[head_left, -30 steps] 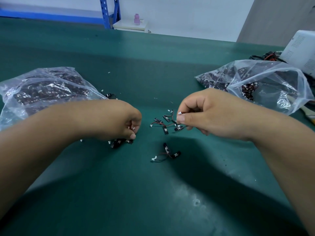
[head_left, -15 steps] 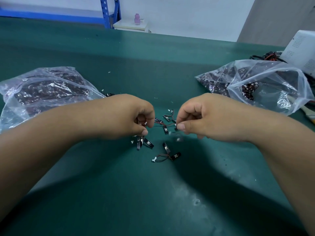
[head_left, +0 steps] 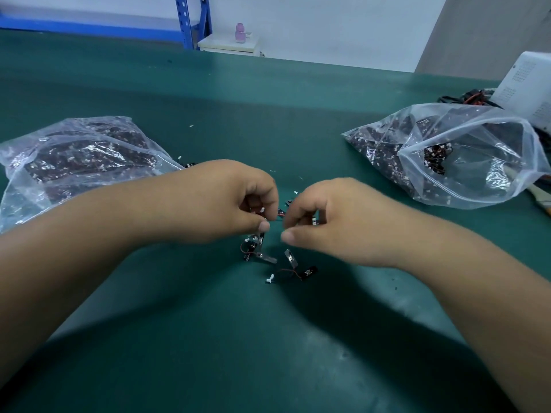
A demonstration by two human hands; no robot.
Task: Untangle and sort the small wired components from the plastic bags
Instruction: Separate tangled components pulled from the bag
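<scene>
Hands pinching wired components, green mat — blue shelving

Head camera looks down, close over the table.

left forearm and right forearm bare; left grip and right grip bare, thumbnails short.

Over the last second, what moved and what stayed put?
The left hand moved right toward the right hand, carrying its pinched tangle of wired components off its earlier spot to the centre. The right hand shifted slightly left, apparently pinching the same tangle; the hands now almost touch. The loose component nearer the person and both plastic bags stayed put.
</scene>
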